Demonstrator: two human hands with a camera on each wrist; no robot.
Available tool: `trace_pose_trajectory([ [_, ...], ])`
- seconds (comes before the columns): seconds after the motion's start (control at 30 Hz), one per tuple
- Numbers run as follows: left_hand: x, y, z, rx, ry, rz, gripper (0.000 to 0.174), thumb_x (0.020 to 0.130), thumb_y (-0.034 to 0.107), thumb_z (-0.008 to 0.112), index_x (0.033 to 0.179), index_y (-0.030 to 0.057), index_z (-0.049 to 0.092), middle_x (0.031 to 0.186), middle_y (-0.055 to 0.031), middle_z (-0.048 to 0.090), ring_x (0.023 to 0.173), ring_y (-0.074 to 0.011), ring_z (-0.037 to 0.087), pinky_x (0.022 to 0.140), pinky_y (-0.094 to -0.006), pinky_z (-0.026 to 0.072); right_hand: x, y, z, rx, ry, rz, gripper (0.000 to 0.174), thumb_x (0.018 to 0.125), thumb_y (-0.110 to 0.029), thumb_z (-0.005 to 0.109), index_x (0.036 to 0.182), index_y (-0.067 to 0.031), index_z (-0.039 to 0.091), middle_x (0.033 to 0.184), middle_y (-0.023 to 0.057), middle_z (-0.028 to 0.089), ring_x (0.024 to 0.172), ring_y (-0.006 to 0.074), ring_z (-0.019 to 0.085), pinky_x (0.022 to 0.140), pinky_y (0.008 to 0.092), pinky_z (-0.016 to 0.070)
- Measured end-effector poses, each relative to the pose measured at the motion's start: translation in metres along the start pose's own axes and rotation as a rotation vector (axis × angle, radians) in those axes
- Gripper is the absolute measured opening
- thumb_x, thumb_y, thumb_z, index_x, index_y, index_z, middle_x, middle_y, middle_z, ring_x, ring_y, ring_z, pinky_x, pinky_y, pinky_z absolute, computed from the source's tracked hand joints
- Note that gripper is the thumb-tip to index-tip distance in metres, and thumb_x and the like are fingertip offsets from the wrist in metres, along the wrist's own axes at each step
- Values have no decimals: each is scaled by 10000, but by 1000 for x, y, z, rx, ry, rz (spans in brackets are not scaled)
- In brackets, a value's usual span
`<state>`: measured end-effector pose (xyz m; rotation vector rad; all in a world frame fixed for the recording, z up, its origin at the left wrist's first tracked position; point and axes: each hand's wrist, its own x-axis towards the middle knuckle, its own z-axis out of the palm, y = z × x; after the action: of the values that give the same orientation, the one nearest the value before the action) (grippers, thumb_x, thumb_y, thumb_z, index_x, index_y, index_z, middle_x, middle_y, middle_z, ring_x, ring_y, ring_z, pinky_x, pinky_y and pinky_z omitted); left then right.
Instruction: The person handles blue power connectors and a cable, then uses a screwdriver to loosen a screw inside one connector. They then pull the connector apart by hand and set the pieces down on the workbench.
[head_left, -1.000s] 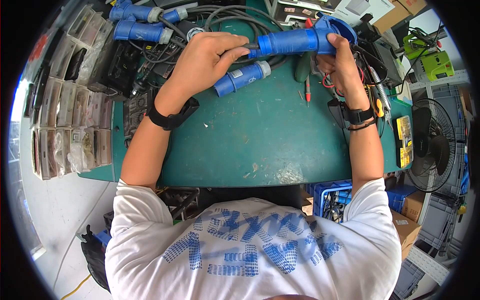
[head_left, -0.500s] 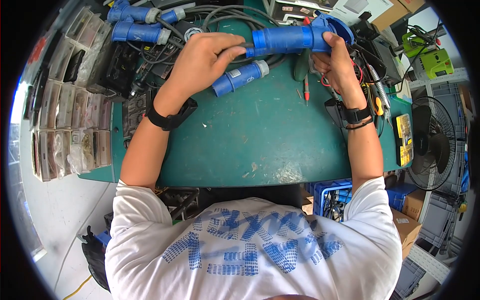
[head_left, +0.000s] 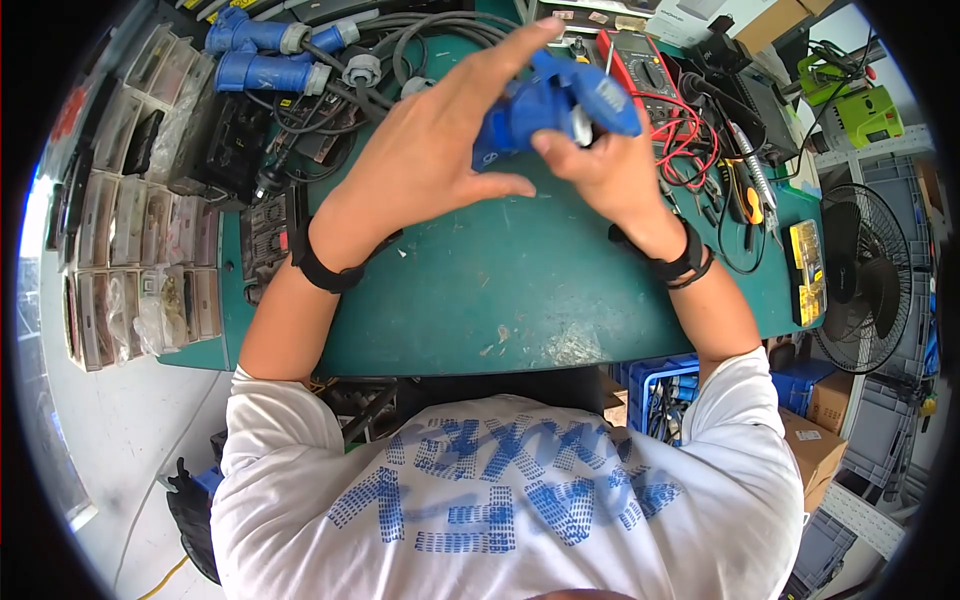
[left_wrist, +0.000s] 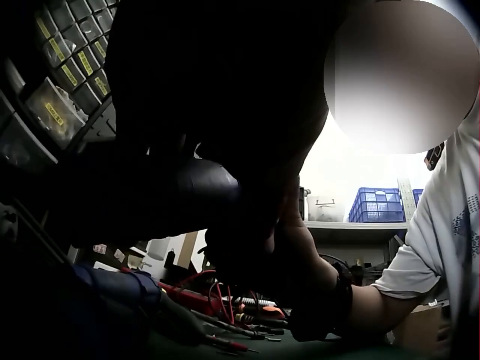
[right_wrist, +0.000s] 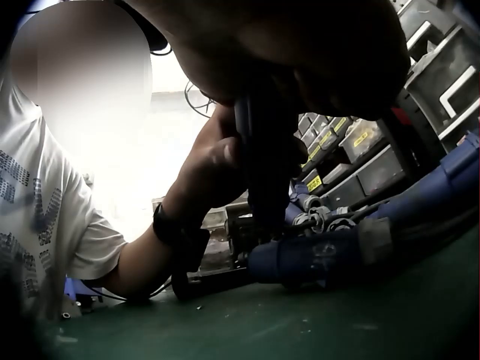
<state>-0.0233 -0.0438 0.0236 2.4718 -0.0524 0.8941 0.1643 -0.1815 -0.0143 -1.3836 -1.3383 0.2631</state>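
Observation:
A blue industrial socket (head_left: 525, 115) with a hinged cap (head_left: 605, 98) is held up over the far part of the table, slightly blurred. My right hand (head_left: 610, 175) grips it near the cap end, thumb against its side. My left hand (head_left: 425, 150) is spread around the other end, thumb and forefinger stretched wide apart and hiding part of the socket. In the right wrist view, a blue plug (right_wrist: 307, 259) lies on the green table (right_wrist: 247, 322) below the hands. The left wrist view is mostly dark, with the socket's body (left_wrist: 206, 184) faintly lit.
Blue connectors (head_left: 265, 73) and thick grey cables (head_left: 400, 50) crowd the back left. At the back right lie a red multimeter (head_left: 640, 70), tangled red leads (head_left: 690, 150) and hand tools (head_left: 745, 190). Parts drawers (head_left: 145, 220) line the left; a fan (head_left: 865, 285) stands right.
My right hand has moved left and nearer, turning the socket so its cap faces right and forward. My left hand has let go of the cable and spread its fingers. The multimeter is now uncovered.

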Motion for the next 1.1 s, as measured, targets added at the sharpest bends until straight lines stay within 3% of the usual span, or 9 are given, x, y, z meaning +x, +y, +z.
trace_pose_trajectory([
  [0.2,-5,-11,5,117,-205,-4,1075,757,37,884,1690,102,352,1679,-100,522,1332,-432,647,1066,-460,595,-3,-10,0,-40,-182,108,595,881,-481,922,1150,15,734,952,62,753,839,158,674,781,340,573],
  [0.3,1,-13,4,25,-27,160,1035,781,16,830,1700,167,380,1501,-116,660,997,-406,766,816,-485,643,9,-13,-24,-99,-256,79,623,890,-557,900,1051,25,746,851,64,729,762,147,666,677,322,541],
  [0.33,1,-12,2,25,-25,160,1035,781,16,830,1700,167,380,1501,-116,660,997,-406,766,816,-485,643,13,-14,-29,-100,-257,78,623,890,-557,900,1051,25,746,851,64,729,762,147,666,677,322,541],
  [0.47,-4,-7,-4,21,-240,-173,1104,729,64,907,1687,104,360,1662,-119,531,1108,-437,738,926,-470,640,26,-14,-44,-384,-84,-339,636,974,-603,805,927,27,732,707,37,654,629,124,618,569,295,477],
  [0.57,-6,-13,4,-12,-186,72,1064,745,88,914,1676,96,398,1475,-138,672,988,-426,753,842,-463,636,27,-9,-56,-34,-264,26,625,1060,-589,707,903,15,729,635,5,583,544,104,569,522,282,437],
  [0.7,-7,-6,-3,-27,-332,19,996,772,121,919,1659,126,466,1270,-159,766,940,-431,761,808,-464,634,30,4,-61,161,-419,157,606,1084,-570,687,882,0,727,586,-29,520,491,89,524,492,283,402],
  [0.83,-5,-10,8,-52,-222,85,920,794,205,877,1639,254,516,1020,-138,792,792,-399,760,688,-471,627,30,4,-60,232,-393,155,577,1080,-549,709,875,-9,719,639,-38,553,546,65,526,501,267,379],
  [1.0,-9,-18,13,127,-144,13,943,770,202,893,1633,244,517,937,-151,786,787,-397,764,685,-474,628,25,-4,-46,-110,-133,113,428,1021,-429,824,914,-25,734,701,-33,580,606,56,522,538,258,380],
  [1.1,-9,-16,15,204,-147,-76,952,757,202,908,1627,238,523,929,-162,786,783,-394,766,681,-476,630,25,-30,-51,-396,-2,-234,314,905,-279,937,1022,-41,770,755,-12,600,658,79,532,583,285,425],
])
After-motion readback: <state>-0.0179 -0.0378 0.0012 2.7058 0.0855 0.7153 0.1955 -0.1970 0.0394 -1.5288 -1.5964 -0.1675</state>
